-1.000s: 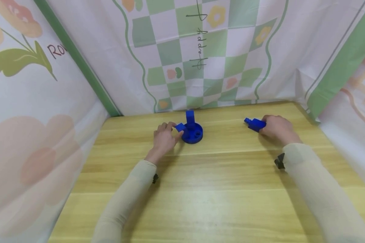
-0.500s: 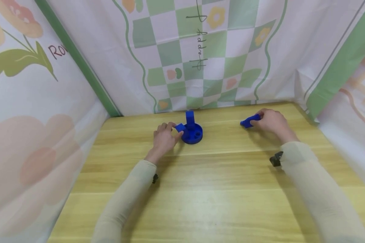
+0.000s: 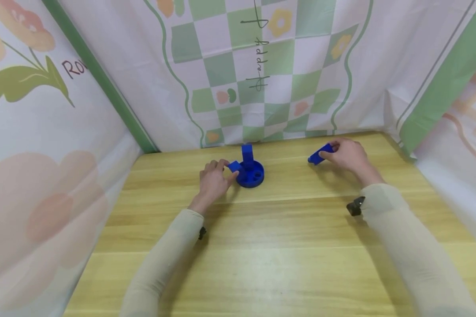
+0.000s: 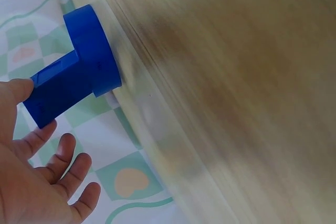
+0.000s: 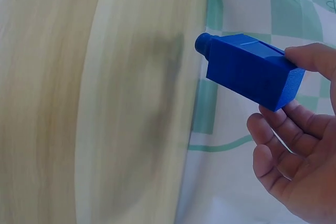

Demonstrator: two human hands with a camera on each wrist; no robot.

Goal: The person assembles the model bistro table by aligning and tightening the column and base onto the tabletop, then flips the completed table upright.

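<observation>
My left hand (image 3: 213,179) pinches the top of a blue rectangular block (image 3: 234,166) between thumb and finger. That block rises from a round blue base (image 3: 250,185) with a raised rim. A second blue block (image 3: 247,154) stands upright at the base's back, and a small round hole shows at its right. Farther right, my right hand (image 3: 350,156) holds a loose blue block (image 5: 252,69) above the table, thumb on one side and fingertips on the other. A short round stepped peg (image 5: 205,44) sticks out of the loose block's end, which points left and tilts downward.
The light wooden table (image 3: 262,255) extends toward me. Along its back edge hangs a white and green checked cloth (image 3: 246,101), with printed cloth on both sides. A dark device (image 3: 355,206) sits at my right wrist.
My right hand has moved left and slightly toward the back with the loose block, turning it so its peg end points lower. The left hand and the base have stayed put.
</observation>
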